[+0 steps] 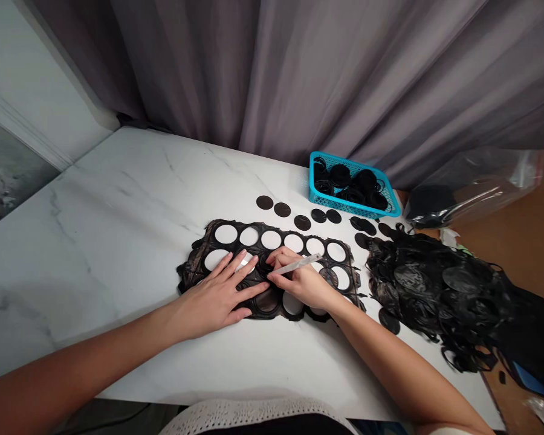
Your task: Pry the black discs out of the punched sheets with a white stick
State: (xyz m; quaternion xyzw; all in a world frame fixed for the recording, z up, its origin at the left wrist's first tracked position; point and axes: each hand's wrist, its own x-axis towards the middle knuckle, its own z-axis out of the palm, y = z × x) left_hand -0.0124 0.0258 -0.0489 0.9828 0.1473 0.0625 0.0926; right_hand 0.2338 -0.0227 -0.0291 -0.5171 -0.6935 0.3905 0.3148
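A black sheet [194, 266] with rows of round holes lies flat on the white table, and the tabletop shows through many of the holes. My left hand [224, 290] rests on its left part, palm down with the fingers spread. In my right hand [299, 281] is a slim whitish pen-like tool [301, 263], pinched between the fingers. Its lower end is at the middle of the sheet, close to my left fingertips; the tip itself is hidden by my fingers. A dark disc [267, 300] fills a hole just below my hands.
Several loose black discs [281, 209] lie behind the sheet. A blue basket [315, 192] holding black rings or coils stands at the back right. A tangled heap of black cut pieces [435, 290] covers the right side, with a clear plastic bag [476, 187] behind it. A grey curtain [208, 78] hangs behind.
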